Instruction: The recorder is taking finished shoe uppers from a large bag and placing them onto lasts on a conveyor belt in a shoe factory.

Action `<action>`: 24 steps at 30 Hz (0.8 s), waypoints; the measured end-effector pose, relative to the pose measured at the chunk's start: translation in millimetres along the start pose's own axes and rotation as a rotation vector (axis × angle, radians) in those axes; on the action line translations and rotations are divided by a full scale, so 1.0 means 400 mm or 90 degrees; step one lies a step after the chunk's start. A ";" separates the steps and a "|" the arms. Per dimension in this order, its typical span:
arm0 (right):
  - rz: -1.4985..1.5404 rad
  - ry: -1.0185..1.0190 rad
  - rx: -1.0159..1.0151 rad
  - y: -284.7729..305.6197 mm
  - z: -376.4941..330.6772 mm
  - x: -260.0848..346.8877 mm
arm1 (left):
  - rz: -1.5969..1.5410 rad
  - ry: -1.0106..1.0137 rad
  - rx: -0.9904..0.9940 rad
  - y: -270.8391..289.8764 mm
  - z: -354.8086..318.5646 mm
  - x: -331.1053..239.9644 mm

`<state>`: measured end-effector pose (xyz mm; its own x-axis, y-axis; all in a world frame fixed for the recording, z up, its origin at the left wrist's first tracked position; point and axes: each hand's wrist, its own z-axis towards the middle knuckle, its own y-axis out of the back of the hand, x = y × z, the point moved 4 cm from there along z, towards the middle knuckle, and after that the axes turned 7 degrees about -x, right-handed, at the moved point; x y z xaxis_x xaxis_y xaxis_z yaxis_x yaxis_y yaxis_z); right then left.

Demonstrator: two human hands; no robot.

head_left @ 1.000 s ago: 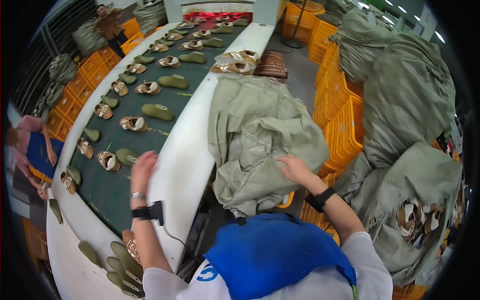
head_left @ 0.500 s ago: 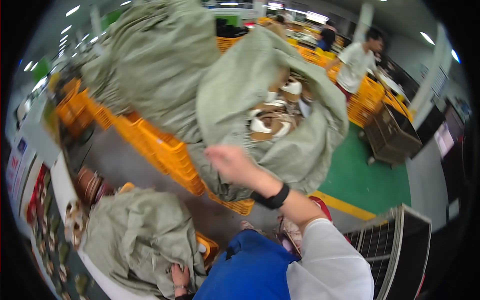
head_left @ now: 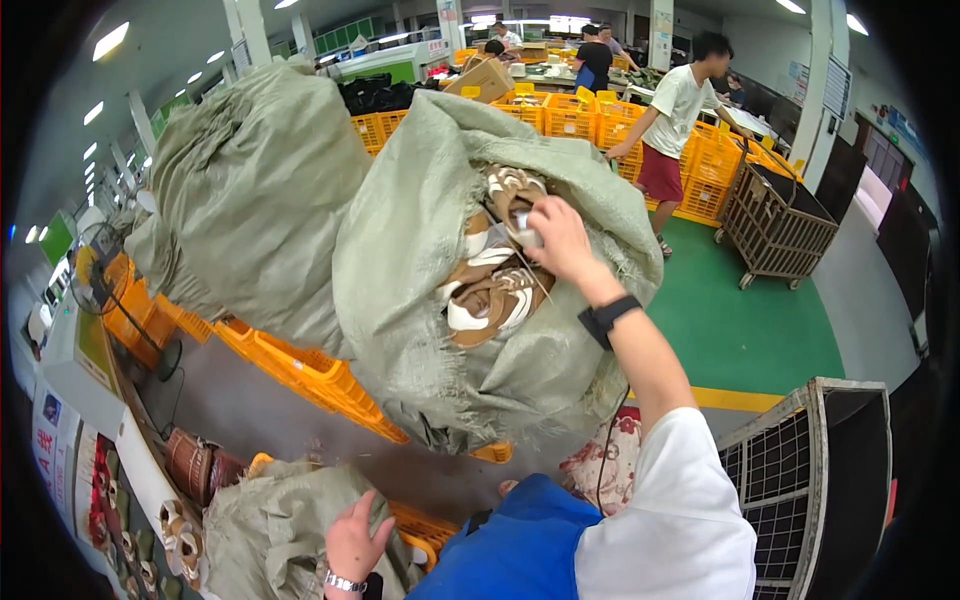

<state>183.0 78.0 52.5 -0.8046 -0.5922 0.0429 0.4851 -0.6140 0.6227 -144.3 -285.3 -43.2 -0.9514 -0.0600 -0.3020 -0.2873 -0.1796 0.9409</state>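
Moved right grip [head_left: 558,238] to shoe [head_left: 514,186], cannot tell if grasping; with others [head_left: 490,308] remaining below in sack [head_left: 405,205], and left grip [head_left: 355,543] released by cloth [head_left: 258,530].

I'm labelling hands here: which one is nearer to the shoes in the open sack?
Right. The right hand is at the shoes, by the topmost one; the left hand is well away, lower left, over crumpled cloth.
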 end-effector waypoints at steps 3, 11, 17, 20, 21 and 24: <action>0.043 -0.026 -0.075 0.118 -0.087 0.034 | -0.115 -0.155 -0.096 0.019 0.135 -0.122; 0.156 0.014 -0.066 0.306 -0.240 0.252 | -0.666 -0.188 -0.011 0.000 0.417 -0.384; 0.609 -0.017 0.033 0.228 -0.243 0.332 | -0.902 0.019 0.105 -0.069 0.498 -0.332; 0.472 -0.205 0.022 0.082 -0.227 0.155 | -0.936 0.171 0.113 -0.063 0.504 -0.221; 0.346 -0.183 0.026 0.046 -0.214 0.103 | -0.968 0.173 0.095 -0.071 0.512 -0.176; 0.116 -0.130 0.111 0.026 -0.159 0.048 | -0.938 0.188 -0.035 -0.052 0.524 -0.096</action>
<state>194.3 27.1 10.3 -0.7709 -0.5562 0.3105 0.5753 -0.3985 0.7143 -124.9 -73.6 -19.1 0.2365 0.0131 -0.9715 -0.9293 -0.2890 -0.2301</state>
